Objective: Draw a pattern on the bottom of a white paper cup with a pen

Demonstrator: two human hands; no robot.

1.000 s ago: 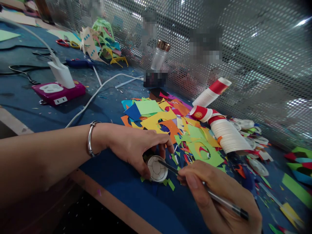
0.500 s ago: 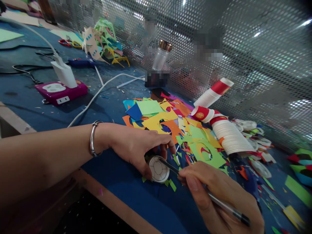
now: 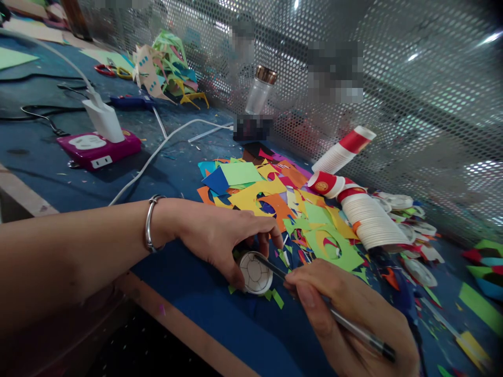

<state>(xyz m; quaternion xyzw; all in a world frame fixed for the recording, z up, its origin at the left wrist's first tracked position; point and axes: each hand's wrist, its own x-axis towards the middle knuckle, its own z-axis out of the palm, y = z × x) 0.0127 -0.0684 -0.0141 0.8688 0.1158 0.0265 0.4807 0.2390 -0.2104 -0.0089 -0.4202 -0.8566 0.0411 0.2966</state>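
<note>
A small round white paper cup base (image 3: 255,273), marked with dark drawn lines like a ball's panels, faces up on the blue table. My left hand (image 3: 220,238) curls around it, thumb at its near left edge and fingers on the far side. In my right hand (image 3: 346,314) is a black-and-clear pen (image 3: 359,331), pinched between thumb and fingers. Its tip meets the upper part of the white disc. Small green paper scraps (image 3: 277,298) lie beside the disc.
Coloured paper offcuts (image 3: 251,193) spread beyond my hands. Stacked paper cups (image 3: 371,220) lie to the right. At left are a purple power strip (image 3: 113,153), a white cable (image 3: 157,145) and a blue glue gun (image 3: 131,101). A glass bottle (image 3: 261,90) stands by the perforated metal screen (image 3: 291,57).
My right hand and the pen have shifted slightly left, the tip moving a little along the upper edge of the disc. My left hand and the disc stay nearly where they were.
</note>
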